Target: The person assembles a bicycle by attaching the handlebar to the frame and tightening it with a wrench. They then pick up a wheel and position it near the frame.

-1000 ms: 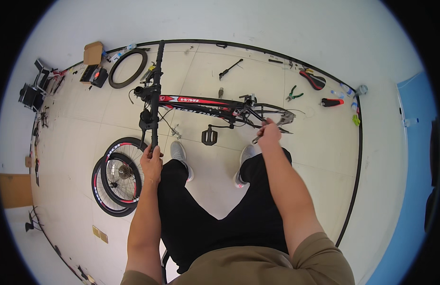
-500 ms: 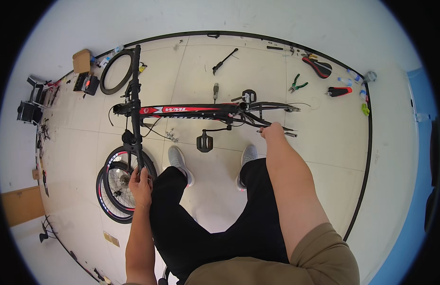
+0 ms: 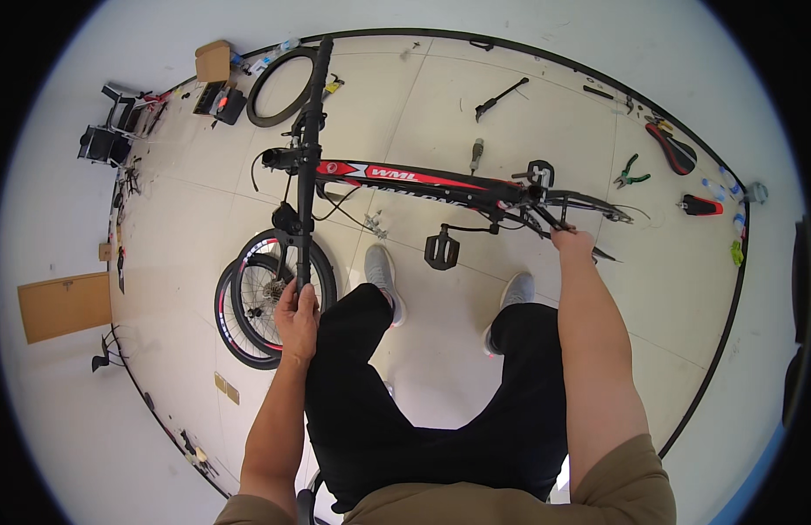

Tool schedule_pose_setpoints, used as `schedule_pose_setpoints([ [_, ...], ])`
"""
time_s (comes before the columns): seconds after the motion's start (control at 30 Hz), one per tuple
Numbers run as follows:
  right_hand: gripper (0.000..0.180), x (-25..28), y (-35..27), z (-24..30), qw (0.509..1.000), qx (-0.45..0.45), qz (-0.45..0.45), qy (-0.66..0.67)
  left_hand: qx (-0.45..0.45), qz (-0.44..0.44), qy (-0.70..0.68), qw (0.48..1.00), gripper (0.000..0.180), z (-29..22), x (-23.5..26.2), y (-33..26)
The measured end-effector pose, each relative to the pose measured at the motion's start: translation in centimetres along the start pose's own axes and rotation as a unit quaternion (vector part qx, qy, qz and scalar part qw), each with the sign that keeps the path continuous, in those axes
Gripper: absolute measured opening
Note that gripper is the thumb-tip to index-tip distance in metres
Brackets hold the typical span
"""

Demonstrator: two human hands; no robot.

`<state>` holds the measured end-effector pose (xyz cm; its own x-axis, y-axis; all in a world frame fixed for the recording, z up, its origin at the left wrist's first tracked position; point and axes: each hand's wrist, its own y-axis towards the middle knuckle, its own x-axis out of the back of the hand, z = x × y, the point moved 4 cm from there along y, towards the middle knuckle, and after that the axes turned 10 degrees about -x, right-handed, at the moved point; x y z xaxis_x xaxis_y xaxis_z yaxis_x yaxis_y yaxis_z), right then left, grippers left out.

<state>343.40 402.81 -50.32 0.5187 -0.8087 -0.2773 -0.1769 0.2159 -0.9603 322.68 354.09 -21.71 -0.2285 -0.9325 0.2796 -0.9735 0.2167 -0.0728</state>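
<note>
Head view: left hand (image 3: pixel 298 317) wrapped around the near end of the black handlebar (image 3: pixel 307 166); right hand (image 3: pixel 570 241) closed on the rear stays of the black-and-red bicycle frame (image 3: pixel 423 184); frame's long axis runs left to right ahead of both hands, above the tiled floor (image 3: pixel 440 105); two loose wheels (image 3: pixel 256 302) lie beside the left hand.

The bicycle frame (image 3: pixel 440 188) now lies closer to level than a second ago, its handlebar (image 3: pixel 307 157) standing straighter beside the loose wheels (image 3: pixel 265 297). The right hand (image 3: pixel 570 241) has slid outward along the rear stays, farther from the pedal (image 3: pixel 441 251).
</note>
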Motion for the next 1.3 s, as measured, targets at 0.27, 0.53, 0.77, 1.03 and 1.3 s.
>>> schedule_pose_setpoints([
  [0.27,0.014,-6.1,-8.5,-2.7,0.976,-0.046,0.203,-0.061,-0.053,-0.115,0.058,0.99,0.037,0.5,2.8,2.4],
  [0.53,0.024,-5.9,-21.0,-6.8,0.877,-0.07,0.452,-0.145,-0.114,-0.163,0.164,0.966,0.043,-1.5,8.0,9.5],
  [0.77,0.014,-5.6,-22.3,-6.9,0.858,-0.106,0.471,-0.177,-0.102,-0.142,0.229,0.958,0.042,-1.7,8.8,10.6],
  [1.03,0.006,-6.8,-20.4,-6.1,0.844,-0.12,0.487,-0.19,-0.111,-0.141,0.224,0.958,0.044,-0.6,8.8,9.0],
  [1.3,0.006,-7.5,-20.8,-5.8,0.875,-0.143,0.43,-0.171,-0.04,-0.054,0.319,0.945,0.039,-0.2,14.2,8.5],
])
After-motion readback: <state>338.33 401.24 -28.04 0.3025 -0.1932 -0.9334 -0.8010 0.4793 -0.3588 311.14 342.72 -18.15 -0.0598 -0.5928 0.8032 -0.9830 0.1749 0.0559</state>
